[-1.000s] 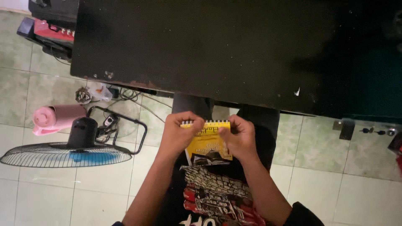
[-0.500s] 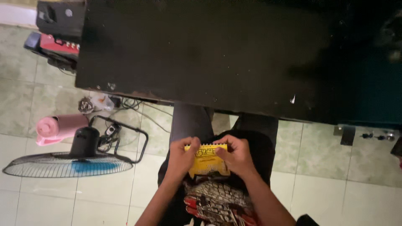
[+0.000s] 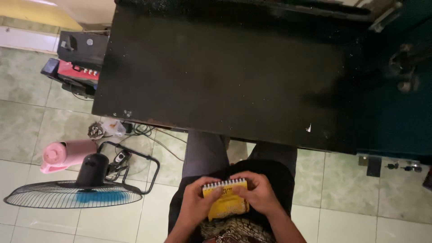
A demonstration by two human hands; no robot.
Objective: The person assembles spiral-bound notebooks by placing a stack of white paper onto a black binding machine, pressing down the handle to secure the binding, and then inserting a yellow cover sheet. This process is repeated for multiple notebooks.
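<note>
Yellow spiral notepad held in both hands over the lap.

The left hand [image 3: 198, 204] and right hand [image 3: 258, 193] each close their grip on a side of the notepad [image 3: 225, 200], spiral edge toward 12 o'clock, steadying it flat. The black worktop [image 3: 225, 76] lies bare beyond at 12; a floor fan [image 3: 72, 193] and pink jug [image 3: 67, 153] crowd 9 o'clock.
</note>
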